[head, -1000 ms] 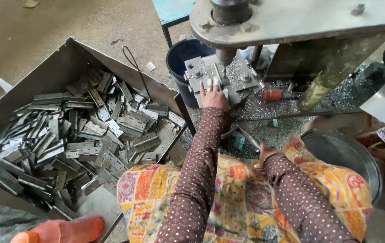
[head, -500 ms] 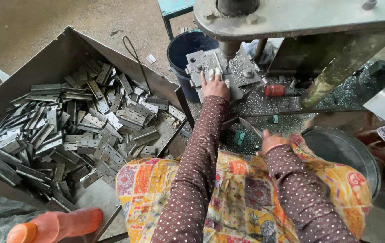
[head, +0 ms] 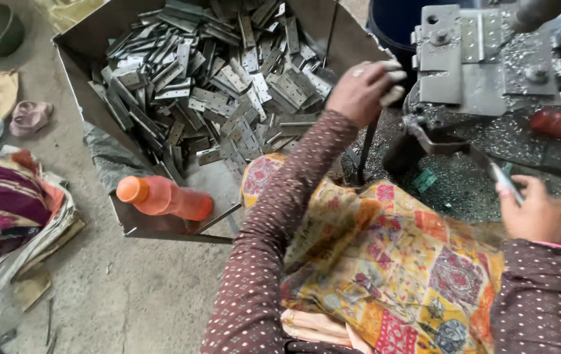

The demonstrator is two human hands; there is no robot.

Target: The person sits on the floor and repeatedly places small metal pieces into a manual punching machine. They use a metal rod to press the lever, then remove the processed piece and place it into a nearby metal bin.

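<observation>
Two hands: our left hand (head: 362,92) fingers curl beside the metal die block (head: 483,59); right hand (head: 537,213) fingers grip a thin rod (head: 504,180).

Small metalworking workshop: a steel bin (head: 84,62) heaped with stamped hinge plates (head: 228,85), a press machine (head: 483,59), metal shavings (head: 464,183), bare concrete floor (head: 143,295).

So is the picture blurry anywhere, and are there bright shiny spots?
In the head view, soft even light, no hard shadows; the metal plates in the box give dull glints; the orange bottle looks sharp; the left hand is a little smeared at the fingertips; the right hand and the thin rod it grips look slightly soft.
</observation>
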